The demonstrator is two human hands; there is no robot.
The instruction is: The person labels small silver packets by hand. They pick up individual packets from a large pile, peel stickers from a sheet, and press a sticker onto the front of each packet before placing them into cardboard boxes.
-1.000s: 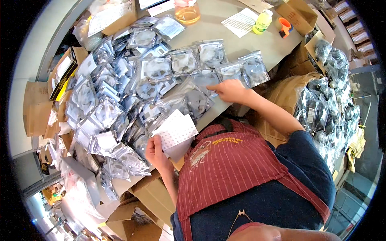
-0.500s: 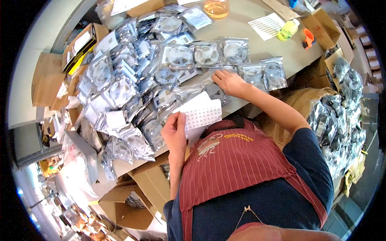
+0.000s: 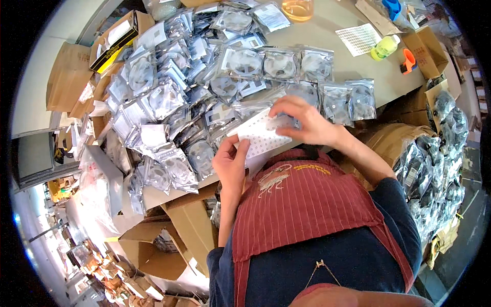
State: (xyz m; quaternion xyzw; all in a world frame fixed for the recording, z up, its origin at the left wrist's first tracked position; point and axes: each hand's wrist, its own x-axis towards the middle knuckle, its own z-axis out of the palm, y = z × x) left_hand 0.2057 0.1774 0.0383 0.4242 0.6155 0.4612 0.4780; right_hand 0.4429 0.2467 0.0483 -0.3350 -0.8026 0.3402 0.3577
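Note:
Above the near table edge, my left hand (image 3: 231, 162) pinches a white sticker sheet (image 3: 258, 147) printed with rows of small round marks, thumb on its front. My right hand (image 3: 309, 123) is at the sheet's upper right side, thumb and index finger curved and apart; the thumb tip overlaps the sheet. Whether it touches the sheet or a single sticker, I cannot tell. Just beyond my hands lie clear zip bags (image 3: 281, 65) in rows, each with a grey, disc-shaped part inside. A large heap of similar silvery bags (image 3: 163, 100) covers the table's left side.
At the far right are another marked sheet (image 3: 357, 39), a yellow-green bottle (image 3: 385, 47) and an orange tape dispenser (image 3: 408, 61). A cup of amber liquid (image 3: 297, 9) stands at the back. Bagged black parts (image 3: 429, 169) fill a carton on the right. An open cardboard box (image 3: 153, 250) sits below left.
My right hand has left the bags on the table and come back to the sticker sheet. The sheet is turned slightly, still in my left hand. The view has shifted a little.

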